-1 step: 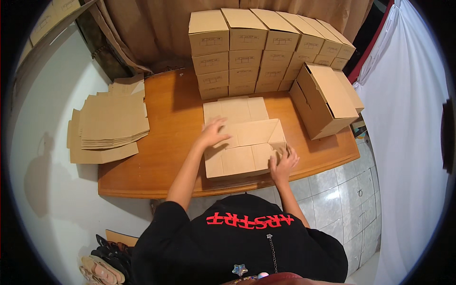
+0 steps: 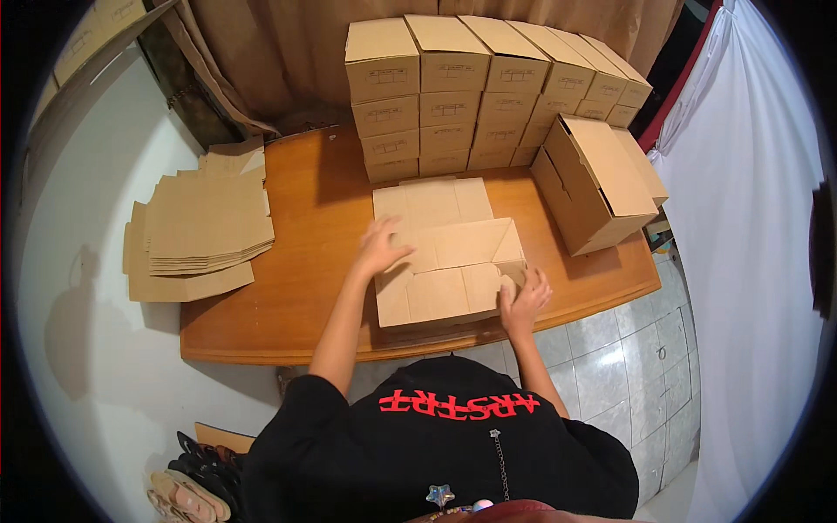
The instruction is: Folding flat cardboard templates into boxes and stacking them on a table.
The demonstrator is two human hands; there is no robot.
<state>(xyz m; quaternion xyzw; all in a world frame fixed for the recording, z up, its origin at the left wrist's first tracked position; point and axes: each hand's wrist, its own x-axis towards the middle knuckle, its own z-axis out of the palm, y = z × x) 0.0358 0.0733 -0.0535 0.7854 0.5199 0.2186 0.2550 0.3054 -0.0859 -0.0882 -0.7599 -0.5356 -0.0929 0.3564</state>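
Note:
In front of me on the table lies a partly folded cardboard box [image 2: 440,292], its long lid panel [image 2: 436,202] spread out on the far side. My left hand [image 2: 382,247] is at the box's left end, fingers apart and slightly blurred, with nothing gripped. At the right end, my right hand [image 2: 525,302] has its thumb and fingers around the end wall or flap. Part of that end is hidden behind the hand, so the exact hold is hard to make out.
A stack of flat cardboard blanks [image 2: 209,218] lies at the table's left. Closed boxes [image 2: 453,74] are stacked in several rows along the back. Another upright box [image 2: 593,183] stands at the right. The wooden table [image 2: 261,322] ends close to my body.
My left hand has shifted slightly left toward the box's end. My right hand has moved a little to the right. The box looks unmoved.

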